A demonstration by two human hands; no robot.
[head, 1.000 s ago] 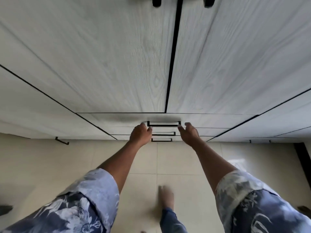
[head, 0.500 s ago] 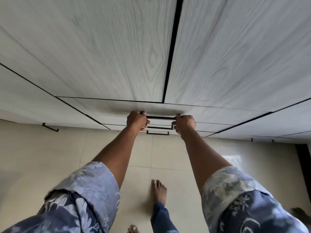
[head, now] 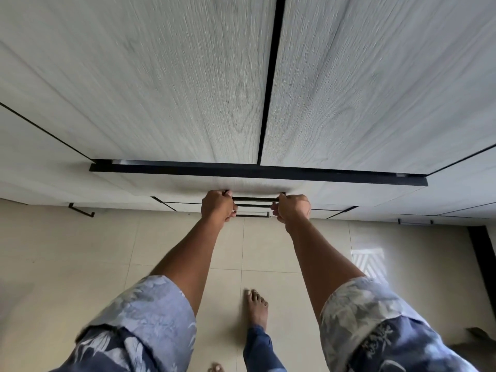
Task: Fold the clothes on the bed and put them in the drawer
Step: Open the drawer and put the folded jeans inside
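Head view looks down on the drawer (head: 349, 193), the topmost of a stack set low in a pale wood-grain wardrobe, directly beneath its two tall doors (head: 161, 89); the drawer's dark upper edge shows as a long black band under those doors, and its inside cannot be seen; a slim black bar handle (head: 255, 199) runs across the middle of the drawer front. The left hand (head: 217, 206) grips the left end of that bar with fingers curled tightly round it; the right hand (head: 294, 209) grips the right end the same way, knuckles up; a bare stretch of bar lies between the two fists. Both forearms reach forward and are nearly straight; the short sleeves (head: 150, 312) are blue with a pale floral print. Just below the held bar sit two more black handles (head: 252, 215) of the lower drawers, partly hidden by the hands; another black handle (head: 80, 210) shows further left on a neighbouring unit. Beige floor tiles (head: 80, 251) spread below; one bare foot (head: 257, 308) stands on them between the arms, with a blue trouser leg behind it; a bright patterned patch of light (head: 367, 260) lies on the tiles to the right.
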